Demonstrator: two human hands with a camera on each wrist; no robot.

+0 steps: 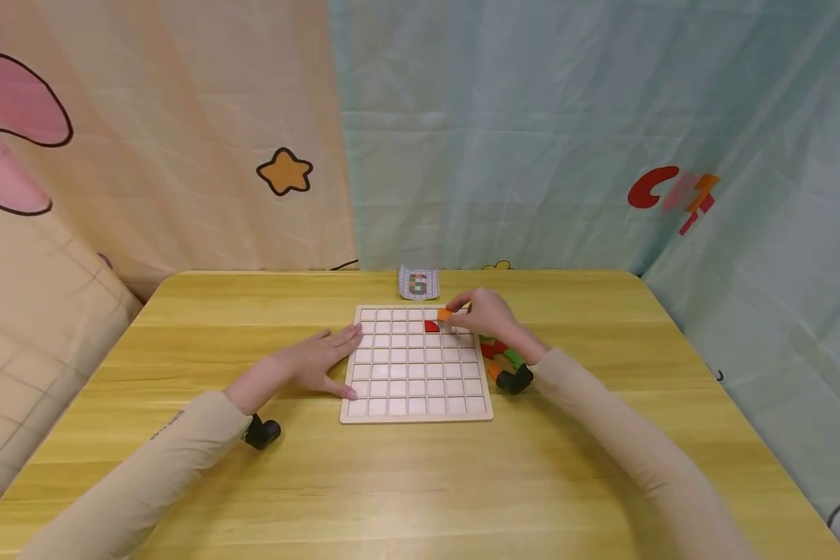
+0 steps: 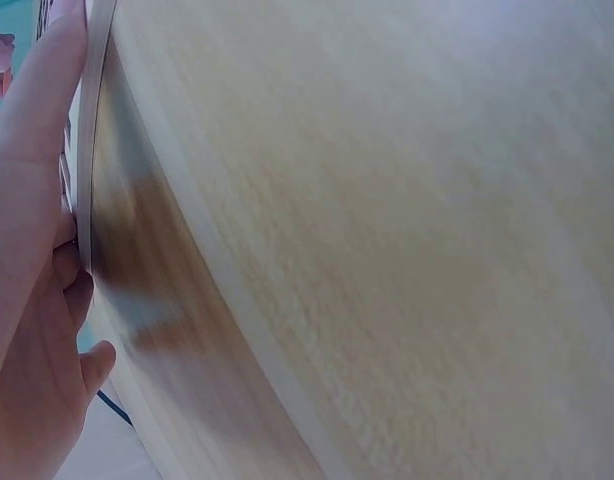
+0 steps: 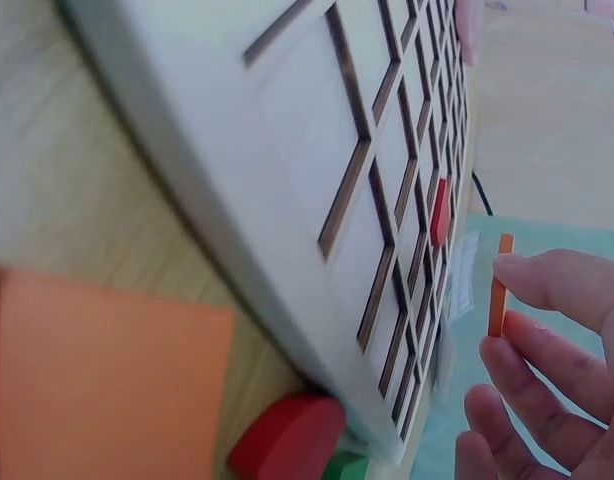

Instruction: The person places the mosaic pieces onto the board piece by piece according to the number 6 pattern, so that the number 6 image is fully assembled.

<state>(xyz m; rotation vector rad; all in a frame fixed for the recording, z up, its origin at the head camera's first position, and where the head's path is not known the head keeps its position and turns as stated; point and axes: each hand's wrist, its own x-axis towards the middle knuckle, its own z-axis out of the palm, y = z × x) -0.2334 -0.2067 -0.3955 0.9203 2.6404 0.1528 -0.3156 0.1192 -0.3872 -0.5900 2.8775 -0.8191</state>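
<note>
A pale wooden grid board (image 1: 417,416) lies flat on the table, ruled into square cells. My left hand (image 1: 320,359) rests with spread, straight fingers on the board's left edge; the left wrist view shows that hand (image 2: 27,240) along the rim. Over the upper right cells, my right hand (image 1: 486,313) pinches an orange tile (image 1: 444,314) between thumb and fingers. From the right wrist, the orange tile (image 3: 500,287) appears edge-on and raised off the board. A red tile (image 1: 431,327) with one rounded corner sits in a cell just below and left of it.
Loose red, green and orange tiles (image 1: 514,358) lie beside the board's right edge, partly hidden by the right wrist. Behind the board is a small printed pattern card (image 1: 418,283) with a coloured figure on a grid. Curtains (image 1: 462,155) hang past the table's far edge.
</note>
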